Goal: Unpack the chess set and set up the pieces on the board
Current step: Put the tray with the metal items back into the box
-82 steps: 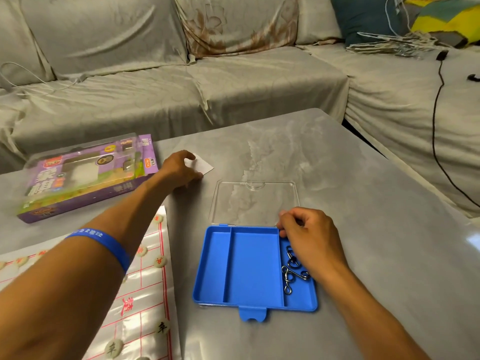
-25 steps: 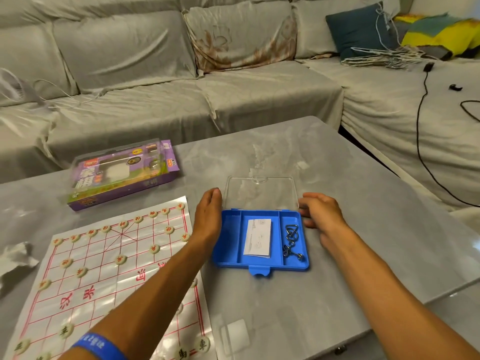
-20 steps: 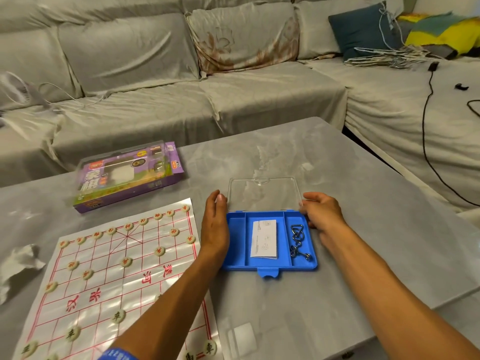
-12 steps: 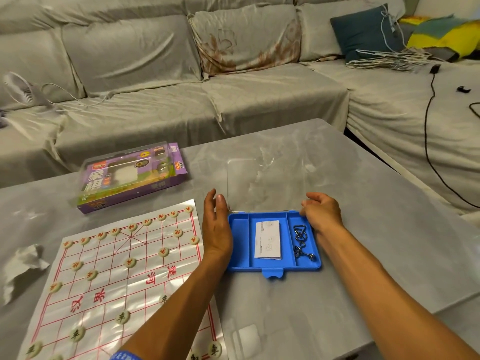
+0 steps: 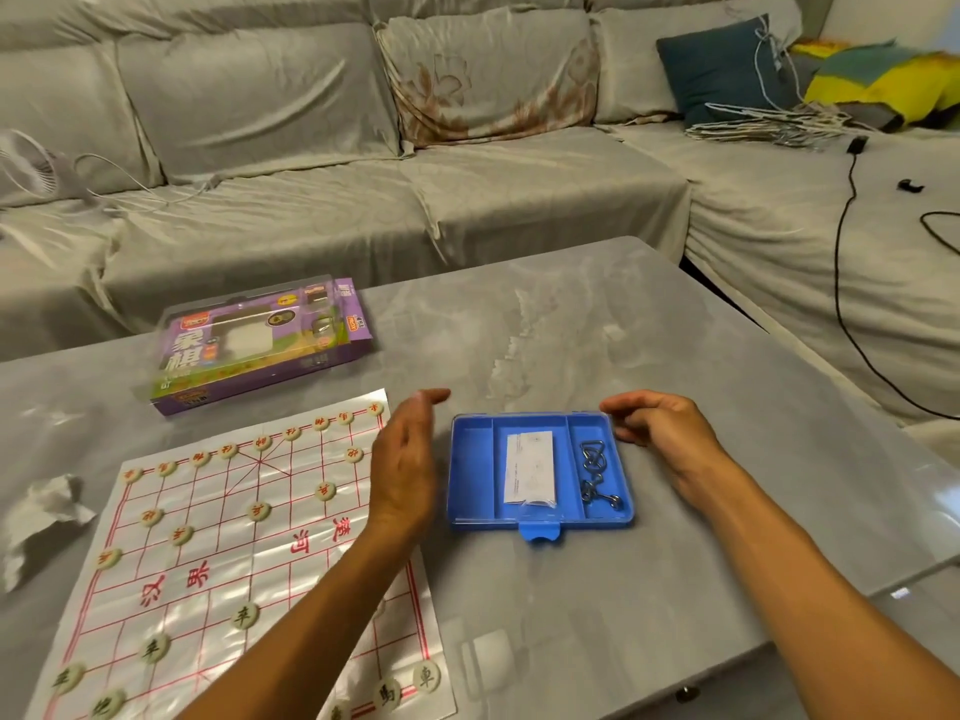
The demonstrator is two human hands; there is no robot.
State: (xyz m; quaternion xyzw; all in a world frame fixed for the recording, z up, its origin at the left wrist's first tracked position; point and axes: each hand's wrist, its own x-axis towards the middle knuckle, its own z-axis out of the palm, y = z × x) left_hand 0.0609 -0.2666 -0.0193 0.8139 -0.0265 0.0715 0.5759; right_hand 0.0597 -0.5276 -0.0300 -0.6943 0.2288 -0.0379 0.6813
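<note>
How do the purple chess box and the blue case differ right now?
The purple chess box lies at the table's far left, beyond the chess board, with no hand near it; the blue case sits between the left hand and right hand. The box is printed cardboard with a clear cover; the case is plain blue, holding a folded leaflet and metal wire puzzles. Both rest flat on the grey table.

the purple box (image 5: 260,350) reads 象棋 in large characters, the paper board (image 5: 234,563) shows red 楚河 and 汉界 across its middle, and pale round pieces (image 5: 244,614) carry 車 and 馬; smaller print is unreadable.
</note>
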